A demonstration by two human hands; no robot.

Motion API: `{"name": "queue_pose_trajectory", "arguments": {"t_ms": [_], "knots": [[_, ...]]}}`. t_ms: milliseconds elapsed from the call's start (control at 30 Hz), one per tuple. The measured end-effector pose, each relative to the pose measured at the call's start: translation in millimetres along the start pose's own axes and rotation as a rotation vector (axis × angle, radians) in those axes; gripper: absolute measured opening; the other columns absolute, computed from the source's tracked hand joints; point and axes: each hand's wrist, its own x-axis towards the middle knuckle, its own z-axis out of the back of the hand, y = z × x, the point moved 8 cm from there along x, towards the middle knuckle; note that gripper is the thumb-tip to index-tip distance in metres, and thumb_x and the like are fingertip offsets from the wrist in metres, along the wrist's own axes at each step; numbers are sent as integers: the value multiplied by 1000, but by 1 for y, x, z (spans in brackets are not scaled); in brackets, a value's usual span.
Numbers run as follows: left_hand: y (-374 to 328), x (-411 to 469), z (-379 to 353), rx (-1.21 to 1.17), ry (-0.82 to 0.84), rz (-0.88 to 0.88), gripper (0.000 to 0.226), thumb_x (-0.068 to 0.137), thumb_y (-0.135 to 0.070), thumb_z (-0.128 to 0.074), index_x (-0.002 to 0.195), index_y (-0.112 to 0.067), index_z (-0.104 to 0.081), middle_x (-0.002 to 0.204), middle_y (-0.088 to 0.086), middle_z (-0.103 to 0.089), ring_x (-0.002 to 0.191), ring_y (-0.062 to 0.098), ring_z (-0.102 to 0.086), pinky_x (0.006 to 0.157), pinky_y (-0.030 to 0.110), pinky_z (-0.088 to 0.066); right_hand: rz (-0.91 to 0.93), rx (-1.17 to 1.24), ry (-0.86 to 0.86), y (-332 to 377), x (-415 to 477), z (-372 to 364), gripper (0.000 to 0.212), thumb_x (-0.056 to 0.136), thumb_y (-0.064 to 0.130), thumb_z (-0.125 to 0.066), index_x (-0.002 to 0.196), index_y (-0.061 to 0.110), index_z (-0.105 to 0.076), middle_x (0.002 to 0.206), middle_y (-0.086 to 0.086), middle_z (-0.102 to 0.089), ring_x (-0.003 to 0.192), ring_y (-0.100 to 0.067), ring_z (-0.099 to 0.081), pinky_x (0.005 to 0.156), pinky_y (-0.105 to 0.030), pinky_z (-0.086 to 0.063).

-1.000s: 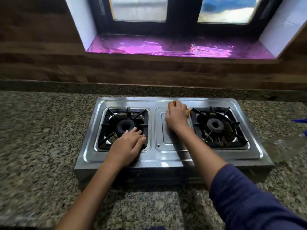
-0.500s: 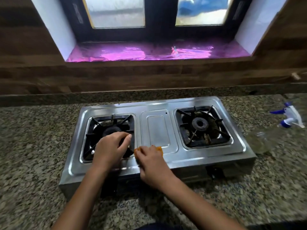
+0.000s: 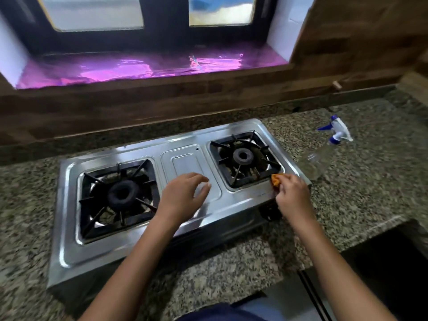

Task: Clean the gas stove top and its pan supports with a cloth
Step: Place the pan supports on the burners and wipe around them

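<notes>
The right hand point(image 3: 292, 196) pinches a small orange cloth point(image 3: 276, 178) against the near right corner of the stainless steel two-burner gas stove point(image 3: 129, 246), beside the black right pan support point(image 3: 245, 158). The left hand point(image 3: 183, 196), fingers loosely spread and empty, braces on the centre panel, probably steadying the stove.

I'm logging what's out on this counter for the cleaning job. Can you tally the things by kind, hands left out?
Stove: 1
Pan supports: 2, left and right
Burner rings: 2, left and right
Cloth: 1, orange, in the right hand
Spray bottle: 1
Total: 7
</notes>
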Motion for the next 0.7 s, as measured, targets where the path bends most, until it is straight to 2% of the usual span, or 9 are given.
{"name": "queue_pose_trajectory", "arguments": {"t_ms": [67,167,267,333,433,600,700], "knots": [[-14,4,-10,14,44,-33,39,90,-48,-43,110,-27,-69,113,-10,-68,105,17,-62,82,31,-47,11,-22,12,17,-7,-1,37,78,5,-49,110,7,-68,107,-17,-61,97,-39,-56,87,-45,-47],[-31,16,-20,45,70,-54,39,89,-48,-42,111,-28,-67,116,-11,-67,108,17,-61,83,32,-47,187,10,65,67,-36,-13,36,67,12,-43,96,14,-64,98,-10,-58,90,-34,-55,80,-45,-47],[-50,34,-30,50,46,-65,34,89,-44,-47,108,-26,-68,116,-9,-67,108,18,-61,81,33,-47,416,139,141,106,-60,-20,36,70,12,-51,104,18,-64,103,-5,-59,94,-28,-52,82,-42,-45],[-64,47,-40,36,38,-62,29,91,-39,-55,111,-24,-69,123,-8,-65,113,17,-59,84,31,-46,490,225,183,104,-57,-16,34,73,12,-51,103,19,-64,105,-5,-60,94,-27,-53,81,-40,-45],[-82,66,-59,47,30,-77,30,90,-34,-59,115,-21,-68,131,-5,-61,121,17,-55,92,30,-44,476,248,224,63,-33,-9,45,71,11,-47,111,20,-64,108,-5,-61,95,-29,-55,82,-43,-47],[-104,92,-100,63,51,-83,36,92,-32,-58,126,-24,-63,143,0,-53,137,22,-42,108,38,-40,287,194,98,-41,21,4,46,75,1,-52,117,12,-65,112,-8,-61,97,-31,-55,87,-46,-50],[-109,98,-118,66,77,-51,36,93,-30,-58,129,-29,-61,148,0,-47,141,22,-36,114,40,-30,282,148,109,-55,45,1,50,75,1,-50,122,10,-63,118,-9,-58,104,-32,-53,91,-46,-49]]}}
